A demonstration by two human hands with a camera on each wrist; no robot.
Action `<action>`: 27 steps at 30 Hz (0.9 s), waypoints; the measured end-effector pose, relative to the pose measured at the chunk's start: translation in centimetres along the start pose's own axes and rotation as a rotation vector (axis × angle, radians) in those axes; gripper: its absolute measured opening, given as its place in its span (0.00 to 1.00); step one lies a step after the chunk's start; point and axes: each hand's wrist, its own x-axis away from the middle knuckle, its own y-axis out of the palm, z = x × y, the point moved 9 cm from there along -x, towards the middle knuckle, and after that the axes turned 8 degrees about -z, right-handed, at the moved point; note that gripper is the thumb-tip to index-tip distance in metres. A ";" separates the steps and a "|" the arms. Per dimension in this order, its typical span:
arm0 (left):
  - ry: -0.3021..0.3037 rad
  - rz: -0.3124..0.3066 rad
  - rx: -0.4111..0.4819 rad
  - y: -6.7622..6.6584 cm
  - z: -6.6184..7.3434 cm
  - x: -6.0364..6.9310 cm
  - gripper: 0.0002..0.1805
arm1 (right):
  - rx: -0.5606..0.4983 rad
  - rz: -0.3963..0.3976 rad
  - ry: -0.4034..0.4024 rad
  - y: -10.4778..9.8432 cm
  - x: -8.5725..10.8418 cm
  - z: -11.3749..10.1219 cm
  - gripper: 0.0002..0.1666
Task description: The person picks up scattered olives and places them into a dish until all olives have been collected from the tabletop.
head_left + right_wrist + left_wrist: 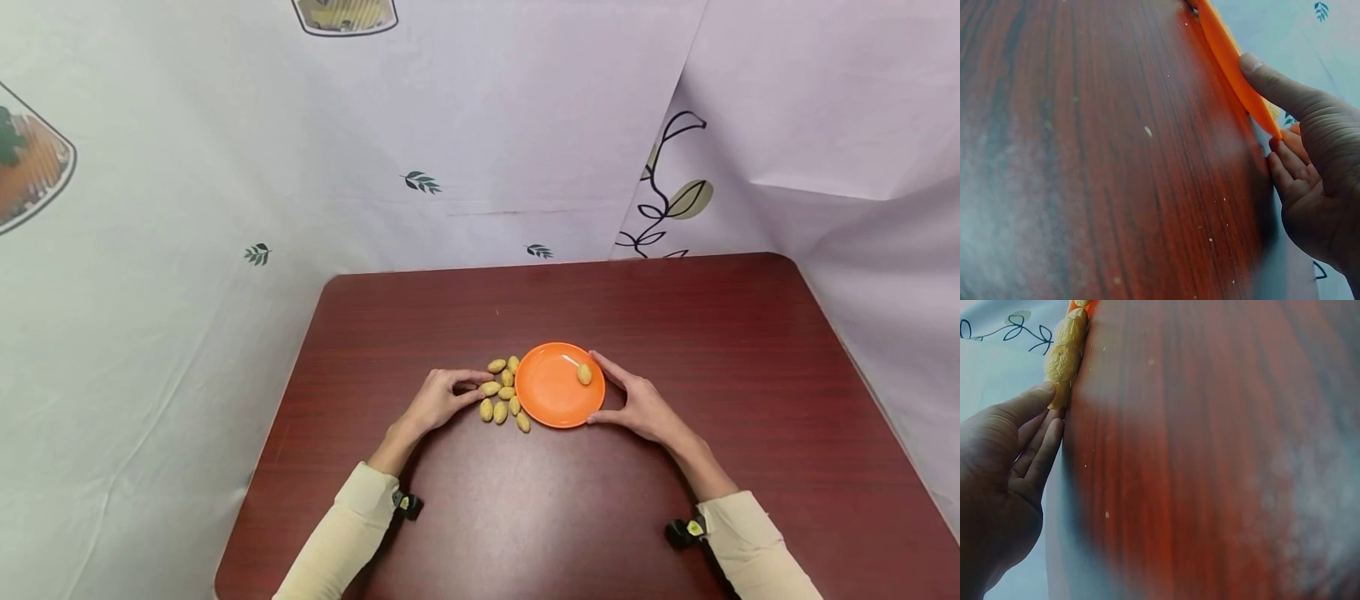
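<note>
Nine yellow oval pieces [507, 392]: a loose cluster on the worktop [420, 317], just right of the fingertips of the left hand [438, 400], with wrinkled skins showing in the left wrist view.
Pinched piece [491, 388]: one of those nine, on the cluster's left side, between the thumb and fingers of the left hand.
Left hand: grasping that piece by thumb and fingertips, reaching in from the left.
Orange plate [551, 392]: round and shallow, right of the cluster and just left of the palm of the right hand [643, 408].
Tenth piece [584, 374]: on the plate, toward its right side, framed by the thumb and forefinger of the right hand.
Right hand: grasping the plate's right side, thumb at the near part of the rim, forefinger at the far part.
Worktop: dark red wood grain under both hands, glossy on the person's side.
Sleeves: pale cream, the left sleeve [341, 529] and right sleeve [757, 542] each behind its hand.
Black wrist devices: one [410, 506] inward of the left wrist, one [682, 533] inward of the right.
Pale backdrop [525, 108]: beyond both hands, with a leafy vine print [660, 200] beyond the right hand and a small leaf print [257, 254] beyond and left of the left hand.
</note>
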 end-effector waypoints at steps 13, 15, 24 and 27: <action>0.001 0.021 -0.073 -0.7 0.2 0.0 0.15 | -0.009 -0.010 0.018 0.1 0.0 0.0 0.67; 0.004 0.028 -0.072 -0.9 0.3 0.0 0.14 | -0.011 -0.012 0.017 0.1 0.0 0.0 0.67; 0.059 0.035 -0.036 -1.8 2.1 -1.1 0.14 | -0.005 -0.010 0.013 0.1 0.0 0.1 0.66; 0.084 0.033 -0.042 -1.7 2.9 -2.0 0.15 | -0.005 -0.006 0.008 0.1 0.0 0.0 0.66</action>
